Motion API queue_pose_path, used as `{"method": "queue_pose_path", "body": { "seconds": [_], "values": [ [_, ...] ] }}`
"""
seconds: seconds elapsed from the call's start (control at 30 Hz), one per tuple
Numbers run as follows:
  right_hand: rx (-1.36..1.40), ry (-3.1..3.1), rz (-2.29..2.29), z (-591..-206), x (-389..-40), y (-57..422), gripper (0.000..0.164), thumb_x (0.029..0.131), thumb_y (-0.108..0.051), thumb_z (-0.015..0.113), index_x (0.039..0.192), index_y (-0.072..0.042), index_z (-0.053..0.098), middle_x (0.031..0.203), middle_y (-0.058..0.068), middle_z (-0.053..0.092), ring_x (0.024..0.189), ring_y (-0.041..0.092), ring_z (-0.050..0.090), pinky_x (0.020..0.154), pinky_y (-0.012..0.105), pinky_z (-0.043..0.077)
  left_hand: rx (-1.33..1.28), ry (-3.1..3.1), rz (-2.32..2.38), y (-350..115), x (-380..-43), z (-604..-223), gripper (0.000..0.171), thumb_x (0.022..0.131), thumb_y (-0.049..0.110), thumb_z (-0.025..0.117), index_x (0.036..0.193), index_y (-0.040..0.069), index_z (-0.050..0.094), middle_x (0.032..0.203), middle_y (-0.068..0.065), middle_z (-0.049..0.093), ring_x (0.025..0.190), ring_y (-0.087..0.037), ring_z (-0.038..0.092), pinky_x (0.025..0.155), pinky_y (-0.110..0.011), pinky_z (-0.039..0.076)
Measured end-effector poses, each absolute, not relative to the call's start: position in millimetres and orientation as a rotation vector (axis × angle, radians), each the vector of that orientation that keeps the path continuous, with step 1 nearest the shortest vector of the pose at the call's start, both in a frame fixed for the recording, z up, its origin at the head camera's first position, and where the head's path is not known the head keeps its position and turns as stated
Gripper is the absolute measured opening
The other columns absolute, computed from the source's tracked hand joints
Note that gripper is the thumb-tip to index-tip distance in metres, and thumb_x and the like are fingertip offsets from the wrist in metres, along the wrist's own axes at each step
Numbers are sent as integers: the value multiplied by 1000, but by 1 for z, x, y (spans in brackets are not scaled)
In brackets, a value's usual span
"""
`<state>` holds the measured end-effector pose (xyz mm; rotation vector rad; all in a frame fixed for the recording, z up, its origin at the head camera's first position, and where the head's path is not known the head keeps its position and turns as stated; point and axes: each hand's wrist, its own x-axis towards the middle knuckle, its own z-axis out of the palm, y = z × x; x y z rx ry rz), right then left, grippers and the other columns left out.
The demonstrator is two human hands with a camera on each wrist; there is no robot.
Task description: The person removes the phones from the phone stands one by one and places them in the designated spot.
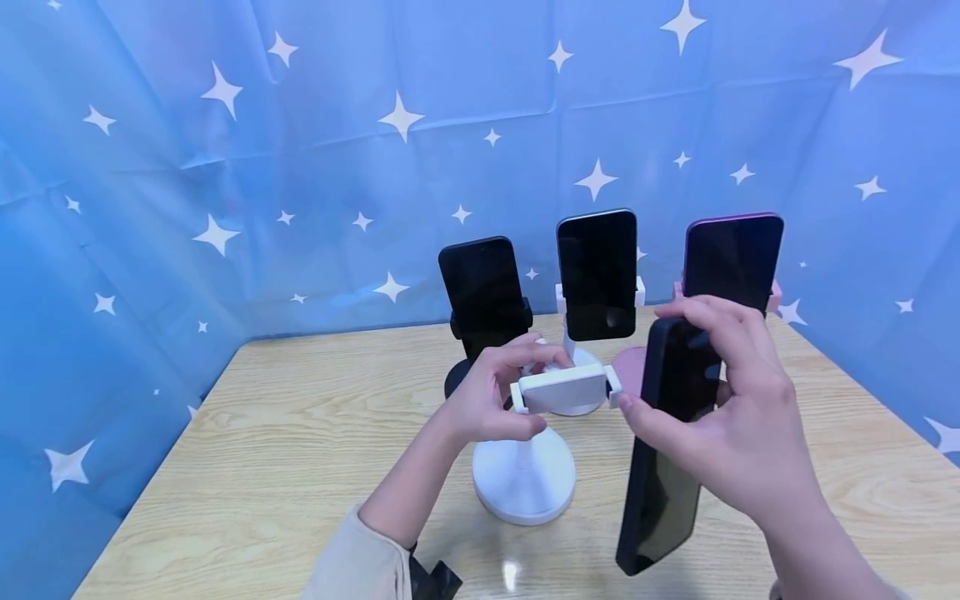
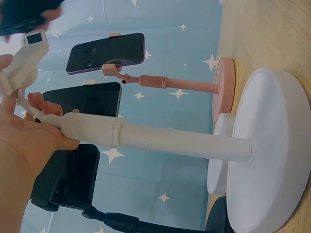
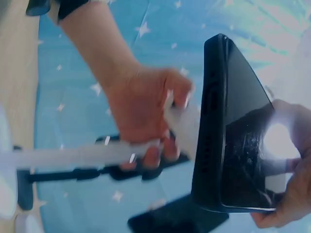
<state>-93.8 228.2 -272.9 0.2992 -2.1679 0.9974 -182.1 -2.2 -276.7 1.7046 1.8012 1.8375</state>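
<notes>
In the head view, my left hand grips the clamp head of a white phone stand from its left side. The stand's round base rests on the table, and its upright pole shows in the left wrist view. My right hand holds a black smartphone on edge, just right of the clamp. The right thumb is at the clamp's right jaw; whether it presses there I cannot tell. No phone sits in this clamp. In the right wrist view the phone is close up, its port edge showing.
Behind my hands stand a black phone stand with a dark phone, a white one with a phone and a pink one with a purple-edged phone. They share the wooden table. A blue star-patterned curtain hangs behind.
</notes>
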Motion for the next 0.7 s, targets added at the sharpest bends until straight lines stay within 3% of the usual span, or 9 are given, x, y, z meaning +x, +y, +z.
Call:
{"method": "queue_pose_path", "body": {
  "seconds": [0.13, 0.2, 0.3, 0.47, 0.53, 0.7],
  "values": [
    [168, -2283, 934, -262, -83, 220, 75, 55, -16, 85, 122, -18, 53, 125, 0, 42, 100, 17, 41, 63, 27, 43, 1716, 1827, 1848, -11, -179, -274, 43, 58, 7, 57, 99, -6, 56, 88, -15, 50, 87, -21, 44, 71, -34, 42],
    [120, -2355, 931, -242, -71, 201, 65, 62, -13, 80, 121, -14, 52, 121, 8, 42, 98, 22, 40, 68, 37, 43, 1747, 1796, 1867, -18, -178, -270, 41, 57, 6, 56, 97, -6, 57, 84, -13, 49, 83, -20, 44, 66, -34, 42],
    [93, -2473, 941, -247, -76, 202, 63, 67, -19, 76, 123, -9, 48, 120, 16, 40, 98, 33, 40, 68, 53, 41, 1803, 1714, 1917, -31, -177, -265, 40, 57, 4, 54, 96, -4, 58, 81, -10, 49, 80, -19, 44, 61, -32, 41],
    [84, -2644, 911, -268, -90, 205, 64, 69, -27, 74, 123, -7, 47, 120, 22, 38, 99, 37, 40, 72, 56, 41, 1893, 1623, 1978, -57, -179, -257, 46, 56, 6, 53, 100, 13, 63, 82, -5, 50, 78, -18, 43, 58, -32, 37],
    [89, -2703, 886, -277, -96, 206, 64, 69, -29, 74, 123, -5, 47, 119, 24, 38, 98, 38, 41, 74, 56, 41, 1923, 1619, 1991, -70, -182, -255, 43, 61, 10, 55, 103, 17, 63, 81, -4, 50, 77, -17, 42, 56, -32, 35],
    [94, -2801, 835, -300, -110, 206, 68, 68, -30, 73, 122, 1, 47, 115, 27, 43, 94, 36, 47, 75, 54, 43, 1970, 1642, 2018, -97, -194, -254, 36, 69, 18, 60, 104, 12, 64, 83, -4, 53, 78, -17, 43, 57, -32, 34]
  ]
}}
